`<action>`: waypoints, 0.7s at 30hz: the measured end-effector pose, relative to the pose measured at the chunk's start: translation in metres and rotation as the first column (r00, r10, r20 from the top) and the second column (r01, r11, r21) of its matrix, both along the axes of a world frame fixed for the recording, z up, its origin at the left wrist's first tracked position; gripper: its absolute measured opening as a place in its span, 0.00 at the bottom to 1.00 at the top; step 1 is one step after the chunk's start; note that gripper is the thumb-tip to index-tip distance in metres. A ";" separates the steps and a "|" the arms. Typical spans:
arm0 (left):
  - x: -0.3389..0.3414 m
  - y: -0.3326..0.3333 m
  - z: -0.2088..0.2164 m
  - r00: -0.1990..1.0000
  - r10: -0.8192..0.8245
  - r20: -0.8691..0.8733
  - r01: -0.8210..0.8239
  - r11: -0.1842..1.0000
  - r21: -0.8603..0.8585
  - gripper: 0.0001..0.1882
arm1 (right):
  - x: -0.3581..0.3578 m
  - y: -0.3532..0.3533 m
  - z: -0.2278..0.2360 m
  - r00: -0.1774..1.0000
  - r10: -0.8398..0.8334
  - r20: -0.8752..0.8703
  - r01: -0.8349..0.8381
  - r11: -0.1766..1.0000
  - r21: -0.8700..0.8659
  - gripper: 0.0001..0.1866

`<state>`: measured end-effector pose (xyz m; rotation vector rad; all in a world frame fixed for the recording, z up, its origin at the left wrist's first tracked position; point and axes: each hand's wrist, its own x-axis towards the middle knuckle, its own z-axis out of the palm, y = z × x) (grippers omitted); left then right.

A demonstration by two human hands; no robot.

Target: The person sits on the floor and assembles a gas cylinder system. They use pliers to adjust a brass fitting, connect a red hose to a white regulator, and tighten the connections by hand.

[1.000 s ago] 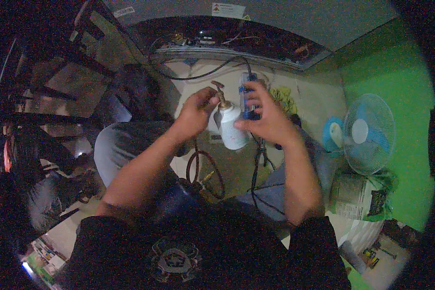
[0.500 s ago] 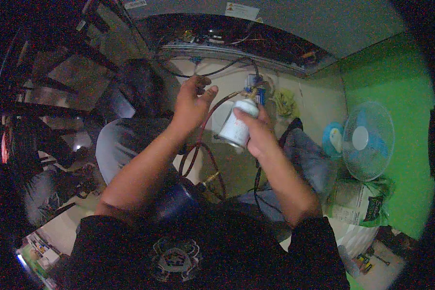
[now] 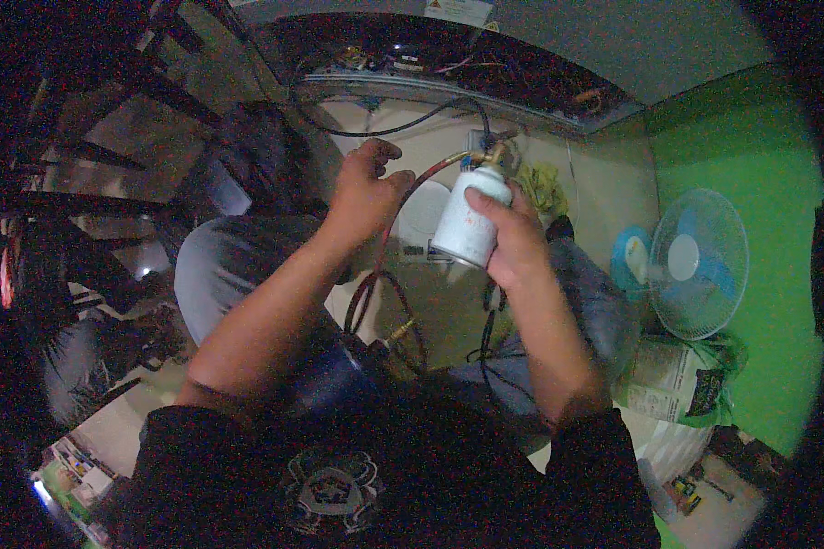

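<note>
My right hand [image 3: 519, 240] is wrapped around a white can [image 3: 469, 224], which it holds tilted with its top away from me. A brass valve fitting [image 3: 493, 156] sits at the can's top, partly hidden. A reddish hose [image 3: 382, 261] curves from that fitting down to the left, and a black hose [image 3: 421, 121] arches from there toward the back. Just left of the reddish hose hovers my left hand [image 3: 366, 194], fingers bent and apart, with nothing visible in it. A second, bluish can [image 3: 474, 140] shows partly behind the fitting.
A grey appliance has an open lower compartment [image 3: 403, 62] with wires at the back. On the floor lie a yellow cloth [image 3: 547, 188] and a white disc [image 3: 425, 210]. A dark blue cylinder [image 3: 339, 380] stands close to me. At right is a fan [image 3: 699, 265] by a green wall [image 3: 778, 274].
My right hand has moved slightly right with the white can, which is now a little more upright. My left hand has barely moved.
</note>
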<state>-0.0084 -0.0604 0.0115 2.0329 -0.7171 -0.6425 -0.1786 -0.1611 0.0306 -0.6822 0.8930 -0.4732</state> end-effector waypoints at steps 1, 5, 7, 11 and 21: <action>0.001 0.000 0.000 1.000 0.020 0.001 -0.020 1.000 0.006 0.19 | 0.002 -0.001 0.000 0.997 -0.034 0.064 0.035 0.999 -0.025 0.38; -0.004 -0.001 -0.003 1.000 -0.004 -0.007 0.004 1.000 -0.004 0.19 | -0.001 0.008 0.000 0.982 0.111 -0.154 -0.150 0.951 -0.272 0.43; -0.004 -0.005 -0.006 1.000 -0.006 -0.025 0.005 0.999 -0.034 0.20 | -0.004 0.009 -0.001 0.989 0.122 -0.084 -0.142 0.941 -0.308 0.41; 0.000 -0.012 -0.010 0.996 -0.010 -0.088 0.002 0.996 -0.089 0.21 | -0.003 0.005 -0.004 0.975 0.137 -0.172 -0.193 0.908 -0.373 0.47; -0.005 -0.013 -0.005 0.993 -0.055 -0.101 0.049 0.997 -0.055 0.22 | 0.000 0.005 -0.001 0.953 0.162 -0.255 -0.265 0.855 -0.446 0.47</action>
